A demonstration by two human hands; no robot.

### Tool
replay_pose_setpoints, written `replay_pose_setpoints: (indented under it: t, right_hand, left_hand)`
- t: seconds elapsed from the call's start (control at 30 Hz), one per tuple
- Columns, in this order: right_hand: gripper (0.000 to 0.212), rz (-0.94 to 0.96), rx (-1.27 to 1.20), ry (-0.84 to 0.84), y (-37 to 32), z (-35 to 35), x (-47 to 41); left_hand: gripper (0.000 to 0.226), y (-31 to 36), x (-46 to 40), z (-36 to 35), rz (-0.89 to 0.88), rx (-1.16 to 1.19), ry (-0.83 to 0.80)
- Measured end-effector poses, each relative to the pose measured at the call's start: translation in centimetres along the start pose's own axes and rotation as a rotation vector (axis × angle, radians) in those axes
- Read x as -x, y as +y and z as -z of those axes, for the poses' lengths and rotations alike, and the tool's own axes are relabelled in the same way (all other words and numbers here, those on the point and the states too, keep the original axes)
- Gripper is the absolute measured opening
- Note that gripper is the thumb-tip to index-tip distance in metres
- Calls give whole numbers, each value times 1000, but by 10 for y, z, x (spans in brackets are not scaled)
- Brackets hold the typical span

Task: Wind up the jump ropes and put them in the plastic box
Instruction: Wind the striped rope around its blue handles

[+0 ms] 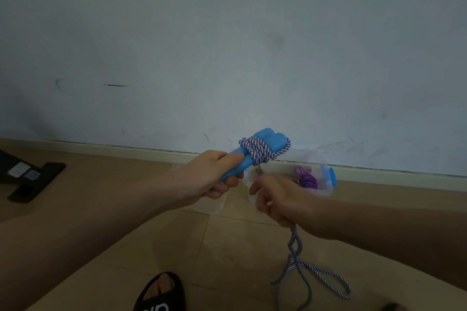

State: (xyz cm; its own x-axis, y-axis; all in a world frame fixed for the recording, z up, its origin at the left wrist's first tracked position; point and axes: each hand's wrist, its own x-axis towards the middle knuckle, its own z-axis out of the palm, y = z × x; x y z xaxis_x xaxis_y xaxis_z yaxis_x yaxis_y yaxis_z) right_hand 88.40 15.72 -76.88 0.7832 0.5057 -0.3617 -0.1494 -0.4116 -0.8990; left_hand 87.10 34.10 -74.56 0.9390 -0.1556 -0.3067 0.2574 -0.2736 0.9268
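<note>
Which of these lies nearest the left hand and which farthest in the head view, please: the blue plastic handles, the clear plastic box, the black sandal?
1. Blue plastic handles: held in the left hand.
2. Clear plastic box: to the right, by the wall.
3. Black sandal: bottom, on the floor.

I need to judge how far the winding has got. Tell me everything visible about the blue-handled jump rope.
The jump rope has two blue, plastic-looking handles held side by side, pointing up and away, gripped by the left hand. Purple-and-white twisted cord is wound several turns around them. The remaining cord runs through the blurred right hand and hangs in loose loops down to the floor.
</note>
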Motion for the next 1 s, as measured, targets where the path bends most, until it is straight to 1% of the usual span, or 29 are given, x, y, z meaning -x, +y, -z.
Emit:
replay_pose_setpoints:
  t: [0.07,0.13,0.2,0.3,0.37,0.4,0.47,0.5,0.6,0.67,0.77,0.87,0.9,0.93,0.97,1.0]
  right_hand:
    - [44,89,247,-34,-3,-2,1]
    - [34,131,502,-33,-10,1,-1]
    - [30,163,639,-25,-17,4,-2]
    - [33,290,805,6,-31,9,1]
    - [35,379,849,74,-44,18,1]
    - [39,428,830,114,-51,25,-1]
    - [44,512,758,194,-61,38,-6]
    - [46,538,745,208,-66,42,-10]
    - [47,570,786,208,-67,51,-24]
    - [45,522,755,200,-58,58,-31]
    - [46,408,557,167,-50,72,-39]
    - [41,211,374,30,-20,86,-44]
    - [34,142,332,2,-6,89,-44]
    - [22,77,333,-12,12,90,-48]
    - [16,30,336,-17,27,86,-49]
    - [18,13,332,-16,37,75,-49]
  left_hand:
    - [34,-5,-3,4,-9,-145,40]
    - [33,-10,-4,4,-5,-241,76]
    - [35,-13,-6,2,-12,-366,112]
    - [38,-16,-9,3,-45,-767,175]
    - [36,-17,-7,7,-78,-950,181]
    - [33,-17,-5,9,-92,-1024,161]
    - [26,-18,2,8,-125,-1151,69]
    - [25,-20,6,5,-156,-1174,18]
    - [24,-12,17,-11,-289,-1146,-123]
    - [23,3,22,-16,-352,-1137,-152]
    - [28,19,29,-10,-377,-1098,-128]
    - [28,21,39,-10,-416,-1029,-174]
    - [28,22,42,-11,-420,-958,-177]
    - [29,24,43,-12,-419,-842,-167]
    - [30,26,42,-13,-411,-702,-150]
    - [32,27,39,-12,-405,-583,-120]
